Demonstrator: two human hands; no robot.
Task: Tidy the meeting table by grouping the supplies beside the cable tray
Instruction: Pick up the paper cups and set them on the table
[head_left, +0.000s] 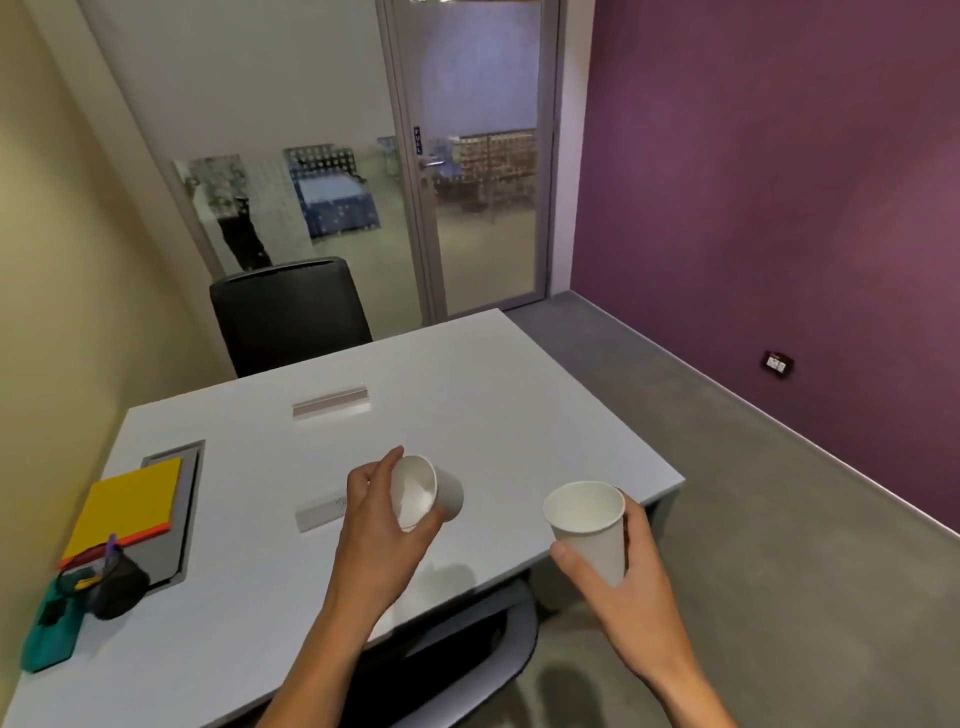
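matt paper cups (589, 525), smooth white table (519, 415)

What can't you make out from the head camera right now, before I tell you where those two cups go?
- Grey recessed cable tray: the yellow notebook with orange edge and the dark mesh pen cup cover part of it, hiding its contents.
- Tilted white paper cup in the left hand: fingers cover its near side.
- Upright white paper cup in the right hand: bottom not visible.
- Teal pouch: lettering too small.

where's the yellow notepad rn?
Head view, far left of the table: the yellow notepad lies partly over the cable tray, just behind the black pouch.
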